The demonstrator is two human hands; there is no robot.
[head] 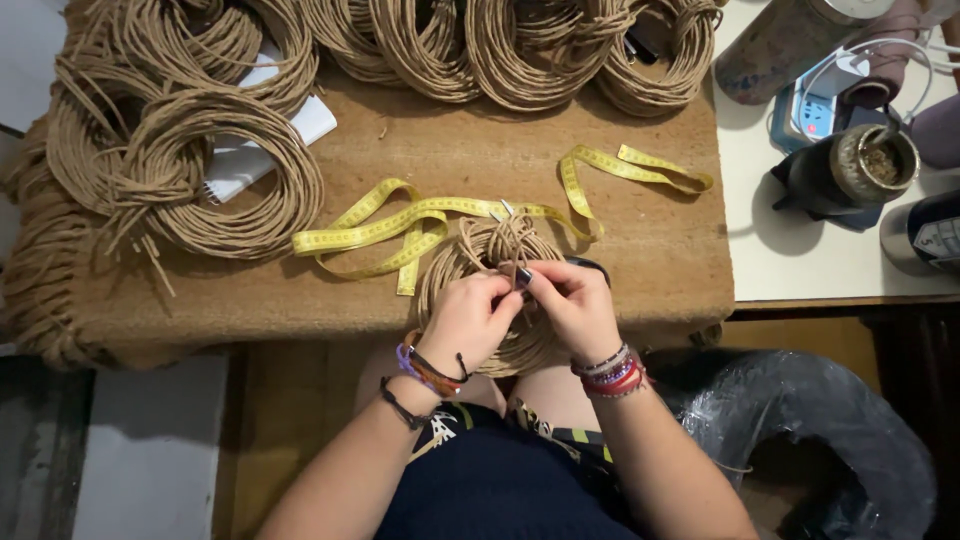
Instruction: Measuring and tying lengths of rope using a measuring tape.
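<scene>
Brown mat (640, 250), cord coil (480, 262) under hands (520, 315)

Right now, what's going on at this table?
A person sits at a brown table, both hands working on a coil of tan cord at its near edge. The left hand and right hand pinch the cord ends together. A yellow tape measure lies just behind; more coils are stacked further back.
</scene>
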